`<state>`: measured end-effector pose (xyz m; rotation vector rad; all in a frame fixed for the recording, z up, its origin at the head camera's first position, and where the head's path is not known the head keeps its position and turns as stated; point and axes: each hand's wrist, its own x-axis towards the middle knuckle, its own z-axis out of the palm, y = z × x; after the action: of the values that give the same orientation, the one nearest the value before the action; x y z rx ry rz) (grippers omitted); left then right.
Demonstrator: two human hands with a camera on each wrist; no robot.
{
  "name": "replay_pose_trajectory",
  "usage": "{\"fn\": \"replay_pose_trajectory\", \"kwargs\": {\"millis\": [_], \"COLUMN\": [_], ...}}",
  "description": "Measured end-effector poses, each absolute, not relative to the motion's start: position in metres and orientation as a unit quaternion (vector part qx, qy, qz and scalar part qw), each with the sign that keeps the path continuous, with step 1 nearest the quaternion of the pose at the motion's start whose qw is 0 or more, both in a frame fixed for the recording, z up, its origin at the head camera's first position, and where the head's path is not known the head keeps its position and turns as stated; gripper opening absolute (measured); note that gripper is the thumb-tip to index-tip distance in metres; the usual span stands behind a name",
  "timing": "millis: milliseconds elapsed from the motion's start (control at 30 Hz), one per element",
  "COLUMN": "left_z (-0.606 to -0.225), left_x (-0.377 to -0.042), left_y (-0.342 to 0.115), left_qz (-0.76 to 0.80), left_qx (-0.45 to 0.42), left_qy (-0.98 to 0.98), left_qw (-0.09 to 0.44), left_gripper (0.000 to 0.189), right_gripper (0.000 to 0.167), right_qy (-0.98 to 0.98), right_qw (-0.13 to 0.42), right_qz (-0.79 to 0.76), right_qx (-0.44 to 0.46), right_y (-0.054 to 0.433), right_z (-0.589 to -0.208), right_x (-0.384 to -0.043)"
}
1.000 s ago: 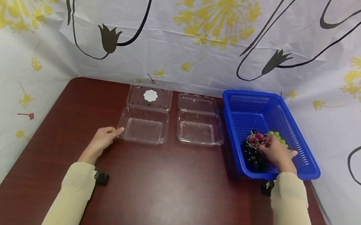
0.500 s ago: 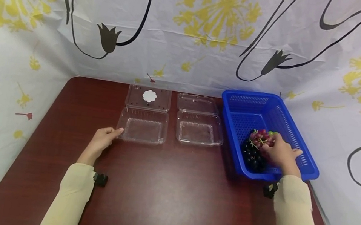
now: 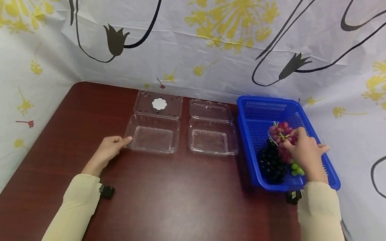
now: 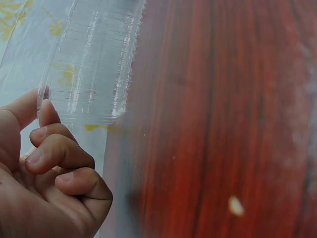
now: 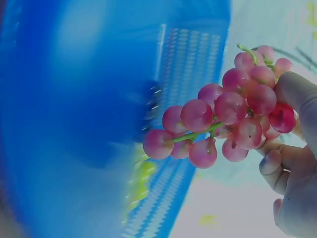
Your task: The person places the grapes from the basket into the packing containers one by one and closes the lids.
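Observation:
My right hand [image 3: 306, 151] pinches a bunch of red grapes [image 3: 281, 132] and holds it over the blue basket [image 3: 247, 152]. In the right wrist view the red grapes [image 5: 230, 106] hang from between thumb and fingers. Below them in the basket lie black grapes [image 3: 270, 163] and green grapes [image 3: 297, 169], partly hidden by the hand. At the left, my left hand [image 3: 108, 150] pinches the near left corner of a clear plastic clamshell box [image 3: 154, 139], whose lid is folded back. The left wrist view shows thumb and forefinger on the box's rim [image 4: 44, 94], the other fingers curled.
A second clear clamshell box [image 3: 213, 137], also with its lid back, stands between the first box and the basket. All stand on a dark red wooden table [image 3: 182, 200]. A patterned cloth [image 3: 201, 56] hangs behind and at both sides.
My right hand has lifted the red grapes up from the other bunches, uncovering the green ones near the basket's front. The left hand stays at the box corner.

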<state>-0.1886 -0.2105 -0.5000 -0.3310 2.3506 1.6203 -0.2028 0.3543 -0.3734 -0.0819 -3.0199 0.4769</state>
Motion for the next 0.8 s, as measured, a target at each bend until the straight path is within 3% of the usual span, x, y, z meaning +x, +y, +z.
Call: {"fn": "replay_pose_trajectory", "kwargs": {"millis": [467, 800], "left_z": [-0.5, -0.5], "left_x": [-0.186, -0.184], "left_y": [-0.212, -0.211], "left_qz": [0.553, 0.553], "left_qx": [-0.105, -0.108], "left_qy": [0.816, 0.817], "left_qw": [0.132, 0.122], "left_gripper": [0.056, 0.057], "right_gripper": [0.027, 0.023], "right_qy": [-0.987, -0.984], "right_qw": [0.078, 0.099], "right_qz": [0.14, 0.114], "right_qx": [0.032, 0.096], "right_y": [0.296, 0.238], "right_z": [-0.331, -0.323], "right_x": [-0.217, -0.228]}}
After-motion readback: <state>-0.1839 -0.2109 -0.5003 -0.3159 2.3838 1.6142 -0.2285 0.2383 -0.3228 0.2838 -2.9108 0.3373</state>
